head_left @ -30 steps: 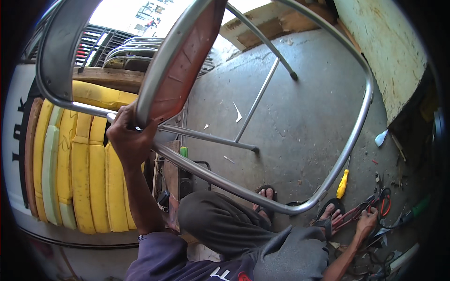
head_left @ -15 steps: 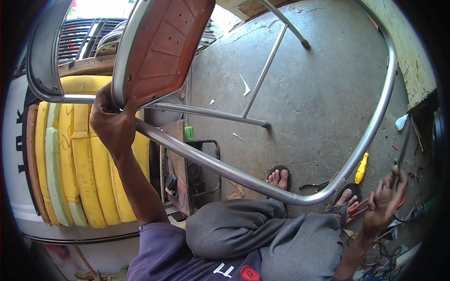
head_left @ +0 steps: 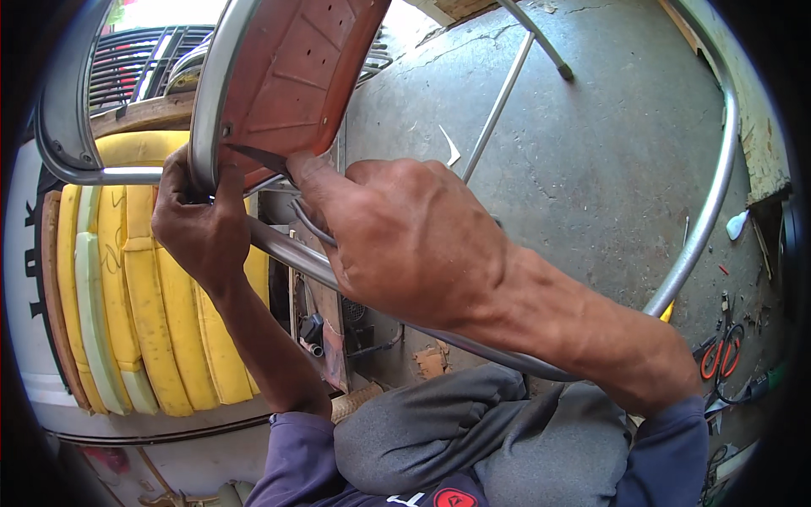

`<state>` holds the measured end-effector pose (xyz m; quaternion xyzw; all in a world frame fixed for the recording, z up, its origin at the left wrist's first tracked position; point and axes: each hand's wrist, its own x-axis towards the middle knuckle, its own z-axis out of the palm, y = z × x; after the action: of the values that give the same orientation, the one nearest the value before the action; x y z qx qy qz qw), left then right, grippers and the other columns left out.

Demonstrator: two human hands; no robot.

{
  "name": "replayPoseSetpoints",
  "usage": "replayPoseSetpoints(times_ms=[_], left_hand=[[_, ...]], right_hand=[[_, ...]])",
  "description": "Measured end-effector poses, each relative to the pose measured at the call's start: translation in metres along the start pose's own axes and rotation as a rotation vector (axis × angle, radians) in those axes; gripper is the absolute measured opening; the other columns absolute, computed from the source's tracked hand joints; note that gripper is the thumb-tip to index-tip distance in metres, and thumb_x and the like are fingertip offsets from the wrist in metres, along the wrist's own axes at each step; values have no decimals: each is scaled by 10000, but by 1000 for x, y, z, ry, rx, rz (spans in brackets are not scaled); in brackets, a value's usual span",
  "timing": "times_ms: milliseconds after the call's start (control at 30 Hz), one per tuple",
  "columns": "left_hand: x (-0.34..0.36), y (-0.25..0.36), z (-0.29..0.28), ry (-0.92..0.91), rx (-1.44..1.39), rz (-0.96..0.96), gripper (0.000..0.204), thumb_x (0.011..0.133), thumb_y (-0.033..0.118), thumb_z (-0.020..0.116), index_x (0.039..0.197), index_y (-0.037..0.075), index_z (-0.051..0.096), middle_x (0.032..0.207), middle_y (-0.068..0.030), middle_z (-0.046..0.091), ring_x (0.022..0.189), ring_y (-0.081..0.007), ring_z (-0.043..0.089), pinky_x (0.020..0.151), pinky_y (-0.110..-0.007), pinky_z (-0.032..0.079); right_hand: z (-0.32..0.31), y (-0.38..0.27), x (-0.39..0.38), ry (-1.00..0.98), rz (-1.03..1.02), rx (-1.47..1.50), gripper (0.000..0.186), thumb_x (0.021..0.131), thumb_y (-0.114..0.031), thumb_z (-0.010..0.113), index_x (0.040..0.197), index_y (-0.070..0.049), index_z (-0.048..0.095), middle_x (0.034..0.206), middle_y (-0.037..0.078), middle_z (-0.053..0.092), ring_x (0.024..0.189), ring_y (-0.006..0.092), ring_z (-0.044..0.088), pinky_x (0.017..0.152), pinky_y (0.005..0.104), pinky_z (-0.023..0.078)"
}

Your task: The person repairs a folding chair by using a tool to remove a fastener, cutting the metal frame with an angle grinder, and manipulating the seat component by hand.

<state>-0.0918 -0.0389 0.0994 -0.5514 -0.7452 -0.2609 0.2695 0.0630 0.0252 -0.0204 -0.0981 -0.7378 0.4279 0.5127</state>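
An upturned metal chair leans across the view. Its seat (head_left: 283, 76) shows a reddish underside edged by a silver rim. My left hand (head_left: 203, 224) is closed on the tubular frame (head_left: 296, 256) at the seat's lower corner, thumb against the rim. Reaching across from the right, my right hand (head_left: 414, 237) is closed on a dark pointed blade (head_left: 253, 156). The tip lies at the seat corner, just above my left thumb. A curved grey metal piece shows under my right fingers; I cannot tell whether it belongs to the blade. The blade's handle is hidden in my palm.
Yellow foam pads (head_left: 160, 296) are stacked at the left. On the concrete floor at the right lie red-handled scissors (head_left: 721, 357) and a white bottle-like object (head_left: 737, 225). A long bent tube (head_left: 714, 198) of the chair arches around the right side, beside a wooden panel (head_left: 760, 127).
My right hand has come from the lower right up to the seat corner, bringing the blade. My left hand keeps its hold; the chair has shifted slightly in view.
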Motion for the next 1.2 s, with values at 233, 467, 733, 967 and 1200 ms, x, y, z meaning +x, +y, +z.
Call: replayPoseSetpoints(times_ms=[233, 467, 733, 967, 1200], left_hand=[[-1, -5, 1, 29, 66, 13, 257, 756, 30, 688, 1007, -25, 698, 821, -29, 663, 737, -105, 595, 751, -262, 497], [-1, -1, 4, 40, 64, 24, 224, 749, 29, 677, 969, -14, 683, 792, -22, 649, 730, -95, 586, 742, -253, 492], [-6, 9, 1, 49, 50, 37, 191, 724, 14, 710, 887, 2, 610, 752, -19, 590, 701, -102, 549, 712, -255, 483], [-9, 13, 1, 56, 33, 67, 216, 722, 11, 722, 876, 7, 571, 737, -25, 560, 690, -104, 531, 691, -262, 476], [-10, 20, -8, 4, 28, 99, 209, 702, -7, 685, 868, 25, 562, 691, -21, 528, 640, -96, 486, 639, -253, 442]], right_hand=[[7, 0, 2, -28, 41, -3, 258, 937, -128, 564, 1078, 88, 570, 680, 230, 661, 599, 338, 723, 496, 394, 596], [6, 1, 3, -11, 54, 58, 255, 921, -111, 576, 1076, 92, 576, 652, 236, 649, 615, 356, 726, 518, 415, 598], [-1, -3, -1, 26, 71, 40, 434, 812, 13, 598, 1237, 100, 605, 707, 227, 647, 609, 318, 696, 507, 388, 558], [8, -15, -6, 112, 83, 47, 354, 884, -68, 570, 1197, 90, 610, 684, 181, 638, 523, 243, 651, 459, 350, 531], [-28, 4, 18, -93, 495, 734, 304, 989, -148, 574, 1220, 10, 692, 650, 2, 609, 505, 63, 444, 480, 234, 373]])
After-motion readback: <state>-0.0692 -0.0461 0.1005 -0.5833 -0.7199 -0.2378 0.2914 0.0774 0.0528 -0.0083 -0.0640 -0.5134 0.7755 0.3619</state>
